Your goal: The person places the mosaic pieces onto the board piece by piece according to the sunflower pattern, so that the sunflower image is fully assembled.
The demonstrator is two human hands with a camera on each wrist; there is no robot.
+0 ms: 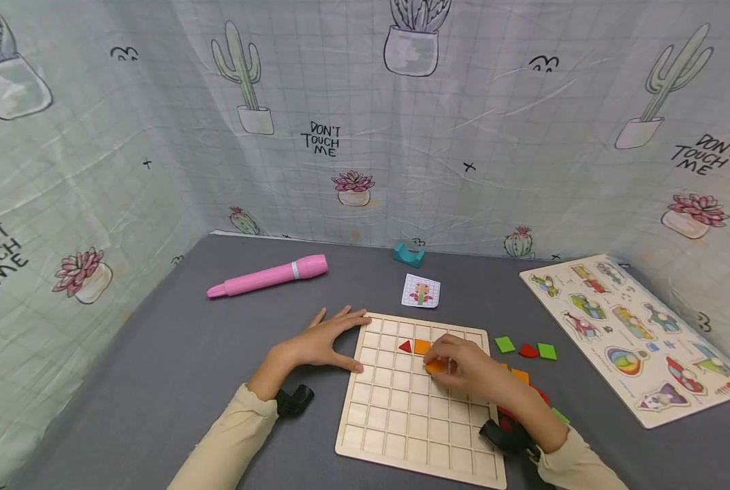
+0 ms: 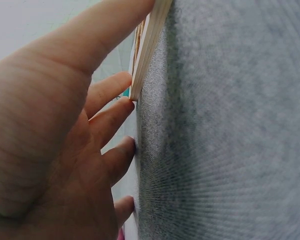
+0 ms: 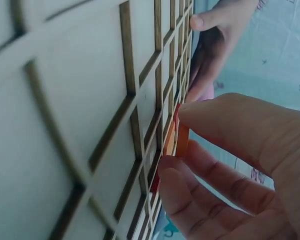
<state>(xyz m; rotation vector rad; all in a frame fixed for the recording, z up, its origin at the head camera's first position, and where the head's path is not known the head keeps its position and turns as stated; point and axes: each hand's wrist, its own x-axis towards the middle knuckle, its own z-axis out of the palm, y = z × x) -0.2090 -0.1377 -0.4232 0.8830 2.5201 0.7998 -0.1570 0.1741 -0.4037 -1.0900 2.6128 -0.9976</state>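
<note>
A wooden grid board (image 1: 395, 408) lies on the dark table, a red triangle (image 1: 405, 346) and an orange square tile (image 1: 423, 347) set in its upper cells. My right hand (image 1: 466, 367) pinches another orange tile (image 3: 182, 141) between thumb and fingers, just over the cells below that square. In the right wrist view, a further red piece (image 3: 155, 182) shows behind the fingertips; the hand hides it in the head view. With fingers spread, my left hand (image 1: 319, 344) rests at the board's upper left edge, its thumb on the rim.
Green squares (image 1: 547, 351), a red rounded piece (image 1: 528, 350) and several orange and red tiles lie right of the board, partly under the right forearm. Behind it are a small pattern card (image 1: 421, 291) and a teal holder (image 1: 408, 255). A pink pen-shaped object (image 1: 267, 278) and picture puzzle (image 1: 635, 333) flank it.
</note>
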